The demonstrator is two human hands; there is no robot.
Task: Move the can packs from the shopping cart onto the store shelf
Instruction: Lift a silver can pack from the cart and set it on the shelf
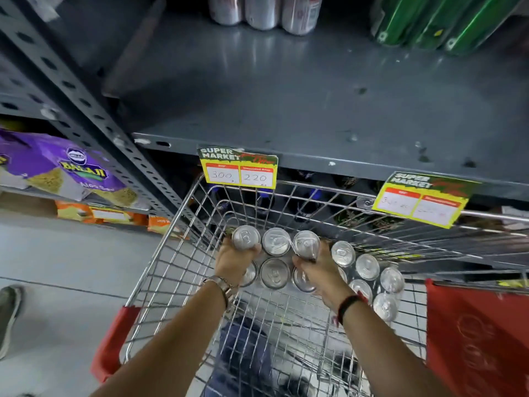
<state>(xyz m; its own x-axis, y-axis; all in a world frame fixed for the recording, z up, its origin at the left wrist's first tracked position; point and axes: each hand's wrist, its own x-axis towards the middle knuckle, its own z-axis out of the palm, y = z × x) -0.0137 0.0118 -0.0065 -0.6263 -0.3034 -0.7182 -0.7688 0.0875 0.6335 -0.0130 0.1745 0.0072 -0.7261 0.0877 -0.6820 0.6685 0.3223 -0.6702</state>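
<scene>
- Store aisle, pale grey floor [57, 253]; grey slotted-steel shelving fills the top half of the view.
- Main shelf [300, 104]: grey metal deck, mostly bare. At the back, three silver cans [263, 12] and, right of them, green cans [446, 24].
- Two yellow "SUPER MARKET" price tags hang on the shelf's front edge: left tag [239, 170] reads 300 / 220; right tag [423, 199] is too blurred to read.
- Lower shelf, behind the cart: dark cans, detail unclear.
- Left bay: purple Balaji snack bags [57, 167], orange packets [94, 214] below.
- Wire shopping cart [177, 233], red corner bumpers, front rim just under the shelf edge.
- In the cart: six-can pack [276, 259], silver tops up, at the front; second can pack [369, 279] just beside it on the right.
- Left hand [233, 260] curled around the pack's left side, fingers closed against a can; watch on the wrist.
- Right hand [317, 266] gripping its right side, fingers wrapped on a can; dark band on the wrist.
- Pack sits inside the cart, not on the shelf.
- Shoe [8, 316] at far left on the floor.
</scene>
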